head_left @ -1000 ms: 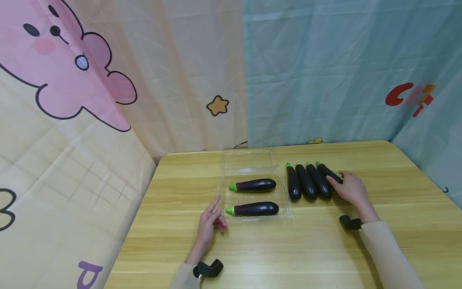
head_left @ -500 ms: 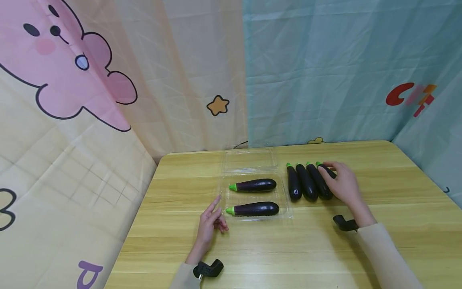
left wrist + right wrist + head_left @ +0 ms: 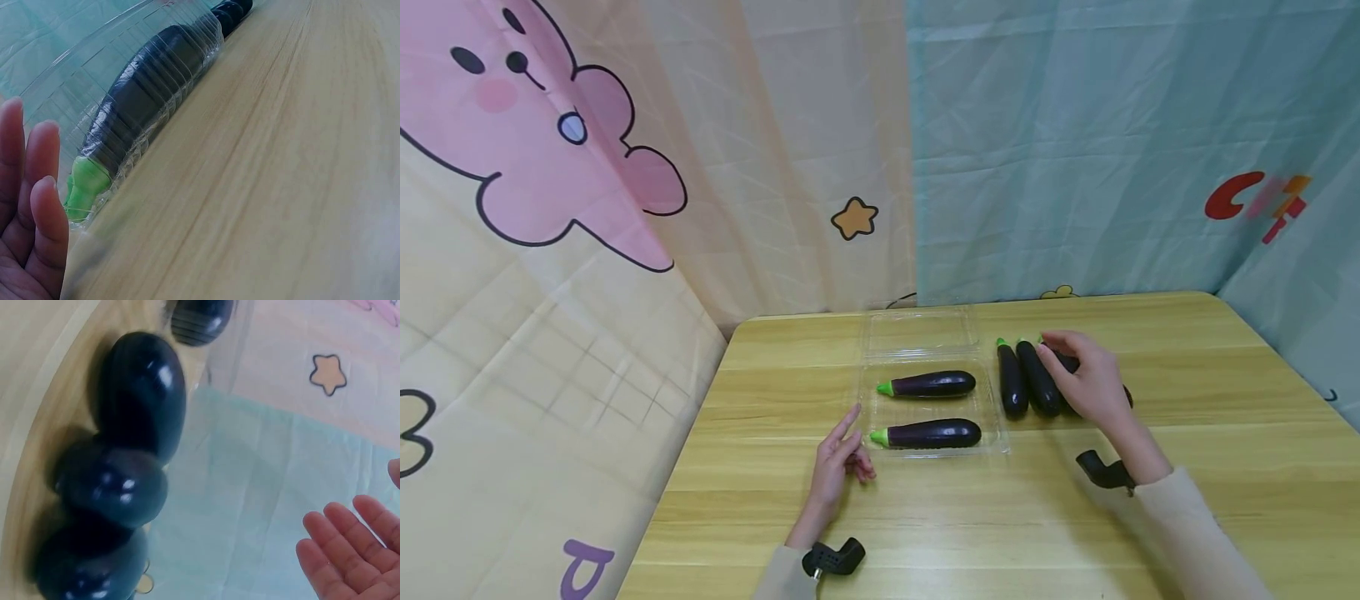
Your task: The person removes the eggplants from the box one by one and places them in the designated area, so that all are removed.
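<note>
In the head view my right hand (image 3: 1088, 382) is over the right part of a row of dark purple eggplants, partly hiding two of them. The leftmost eggplant (image 3: 1012, 385) and the one beside it (image 3: 1037, 379) show almost whole, green stems pointing away. From the right wrist, the fingers (image 3: 340, 550) look extended and apart from the rounded eggplant ends (image 3: 147, 394). Left of the row lies an opened clear plastic clamshell box (image 3: 998, 429), holding an upper eggplant (image 3: 932, 384) and a lower one (image 3: 934, 434). My left hand (image 3: 837, 462) rests at its left edge, fingers relaxed, holding nothing.
The box's transparent lid (image 3: 921, 332) lies folded back toward the table's rear edge. Printed curtains (image 3: 775, 167) rise directly behind the wooden table (image 3: 737, 467) and along its left side. Each wrist carries a small black camera (image 3: 835, 557).
My right hand has shifted left along the row, from the rightmost eggplant to above its left neighbour, baring the rightmost one's blunt end. The left hand and the boxed eggplants stay put.
</note>
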A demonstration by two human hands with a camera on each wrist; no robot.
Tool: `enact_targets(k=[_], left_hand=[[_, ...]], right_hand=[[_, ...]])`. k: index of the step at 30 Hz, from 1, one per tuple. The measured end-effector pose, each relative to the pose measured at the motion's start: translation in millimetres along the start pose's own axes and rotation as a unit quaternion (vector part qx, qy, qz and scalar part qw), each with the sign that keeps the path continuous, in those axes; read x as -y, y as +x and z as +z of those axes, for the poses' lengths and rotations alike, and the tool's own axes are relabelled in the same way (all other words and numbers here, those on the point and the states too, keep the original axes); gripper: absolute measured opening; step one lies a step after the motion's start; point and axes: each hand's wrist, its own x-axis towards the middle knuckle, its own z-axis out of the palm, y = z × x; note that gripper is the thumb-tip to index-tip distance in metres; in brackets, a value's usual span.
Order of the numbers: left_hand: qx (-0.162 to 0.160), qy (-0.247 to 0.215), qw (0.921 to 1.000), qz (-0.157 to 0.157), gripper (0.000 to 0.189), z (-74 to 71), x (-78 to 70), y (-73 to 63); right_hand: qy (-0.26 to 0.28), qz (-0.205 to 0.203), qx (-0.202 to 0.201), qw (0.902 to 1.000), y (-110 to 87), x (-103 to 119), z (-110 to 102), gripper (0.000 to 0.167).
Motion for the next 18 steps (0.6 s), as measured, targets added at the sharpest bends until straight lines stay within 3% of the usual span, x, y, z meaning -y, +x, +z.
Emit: enact_targets(k=[6, 18], left_hand=[[-0.001, -0.002, 1.0, 0.0, 0.052, 0.1, -0.4, 0.3], [0.001, -0.005, 0.9999, -0.01, 0.049, 1.4, -5.3, 0.2]], right_hand=[[0.021, -0.019, 0.014, 0.9995, -1.5, 11, 4, 0.026], [0.031, -0.029, 0.101, 0.994, -6.4, 26, 10, 0.033]])
